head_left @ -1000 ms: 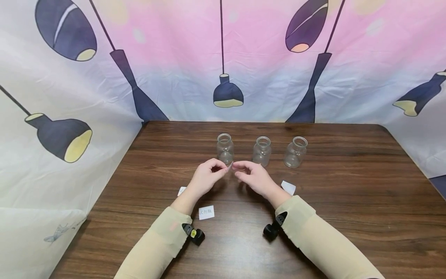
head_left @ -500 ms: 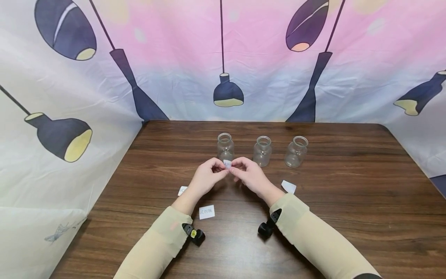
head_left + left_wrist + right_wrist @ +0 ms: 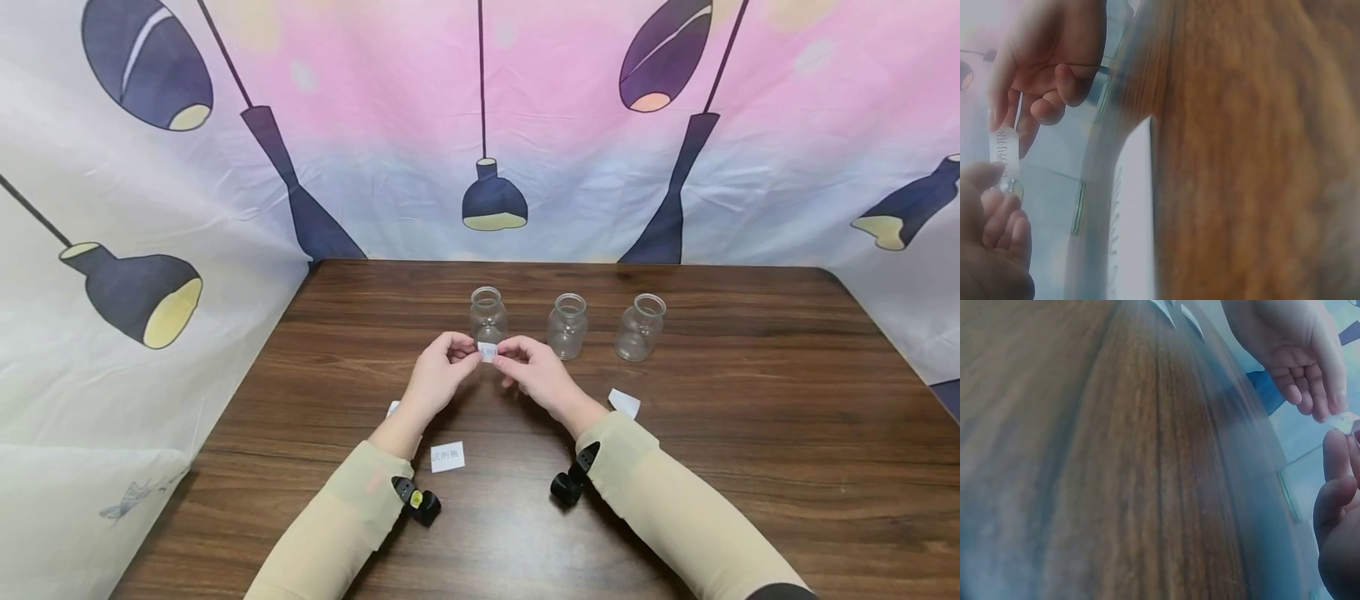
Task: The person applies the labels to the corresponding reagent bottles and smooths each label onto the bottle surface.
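A small white paper label [image 3: 487, 352] with printed characters is held up between both hands, in front of the leftmost glass jar [image 3: 489, 312]. My left hand [image 3: 438, 377] pinches its left edge with thumb and fingers. At the right edge, my right hand [image 3: 542, 373] pinches it the same way. In the left wrist view the label [image 3: 1005, 150] spans from one thumb to the other. The label hides the lower front of the jar, and I cannot tell whether it touches the glass.
Two more clear, lidless jars stand in a row to the right, a middle jar [image 3: 567, 327] and a right jar [image 3: 640, 327]. Another printed label [image 3: 447, 457] lies near the left wrist. A white paper piece [image 3: 624, 403] lies right of the right hand. One more paper [image 3: 393, 407] is partly hidden by the left wrist.
My right hand has moved left and now pinches the label's right edge. The label has turned from edge-on to face me, its print showing.
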`<state>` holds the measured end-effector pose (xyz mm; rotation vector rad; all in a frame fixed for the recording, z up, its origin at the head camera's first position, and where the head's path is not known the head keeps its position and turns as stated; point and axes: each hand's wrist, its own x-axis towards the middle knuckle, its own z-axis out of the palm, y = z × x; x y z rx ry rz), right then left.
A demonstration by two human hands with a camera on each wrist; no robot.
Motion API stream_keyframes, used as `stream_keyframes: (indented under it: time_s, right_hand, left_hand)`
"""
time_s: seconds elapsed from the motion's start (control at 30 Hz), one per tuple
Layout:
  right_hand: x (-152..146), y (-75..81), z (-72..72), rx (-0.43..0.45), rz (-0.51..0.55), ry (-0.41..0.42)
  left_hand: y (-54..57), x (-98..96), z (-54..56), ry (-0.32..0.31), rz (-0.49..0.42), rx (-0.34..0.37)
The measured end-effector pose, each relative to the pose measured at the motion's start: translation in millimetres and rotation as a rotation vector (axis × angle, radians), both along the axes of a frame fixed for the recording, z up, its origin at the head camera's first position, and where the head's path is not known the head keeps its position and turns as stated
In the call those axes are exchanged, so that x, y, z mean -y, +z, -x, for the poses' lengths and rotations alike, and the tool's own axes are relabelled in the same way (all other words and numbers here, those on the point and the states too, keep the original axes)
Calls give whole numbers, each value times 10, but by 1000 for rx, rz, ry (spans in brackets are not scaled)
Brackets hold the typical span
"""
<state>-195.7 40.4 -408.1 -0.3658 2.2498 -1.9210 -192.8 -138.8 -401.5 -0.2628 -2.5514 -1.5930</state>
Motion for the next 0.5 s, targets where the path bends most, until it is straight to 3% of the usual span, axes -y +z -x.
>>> stream_keyframes:
  time_s: [0.3, 0.5]
  right_hand:
    - [30, 9, 61, 22, 48, -1]
    - [41, -37, 103, -29, -19, -54]
  left_hand:
    - [72, 16, 74, -26, 102, 49]
    - [77, -4, 77, -10, 121, 24]
